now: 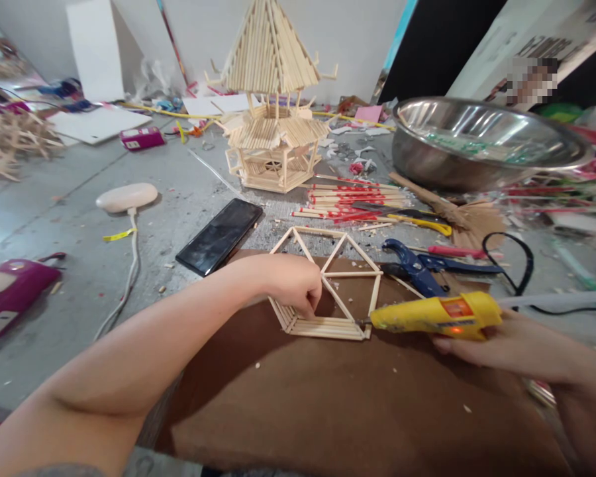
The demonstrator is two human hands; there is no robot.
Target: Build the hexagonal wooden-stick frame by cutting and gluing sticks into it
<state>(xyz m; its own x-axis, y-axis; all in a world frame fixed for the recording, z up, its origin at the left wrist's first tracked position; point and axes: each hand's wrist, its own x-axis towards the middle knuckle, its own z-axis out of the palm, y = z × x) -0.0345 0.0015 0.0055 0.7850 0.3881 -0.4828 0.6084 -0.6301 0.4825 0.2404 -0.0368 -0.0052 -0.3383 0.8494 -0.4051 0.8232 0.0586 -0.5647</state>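
Observation:
A hexagonal frame of wooden sticks [351, 273] with spokes lies on a brown board [328, 397]. Rows of sticks fill part of its near and left sections. My left hand [298, 285] is closed, its fingertips pressed down at the near stick row; any stick between them is too small to make out. In my right hand [469, 341] is a yellow glue gun [434, 317], its orange light lit. The nozzle tip points left and meets the near right corner of the frame.
Behind stands a stick pagoda [278, 132]. A black phone [221, 235] lies left of the frame. To the right are blue cutters [417, 265], a yellow-handled knife [422, 224], red-wrapped sticks [352, 199] and a steel basin [442, 159]. A purple power strip [17, 291] sits far left.

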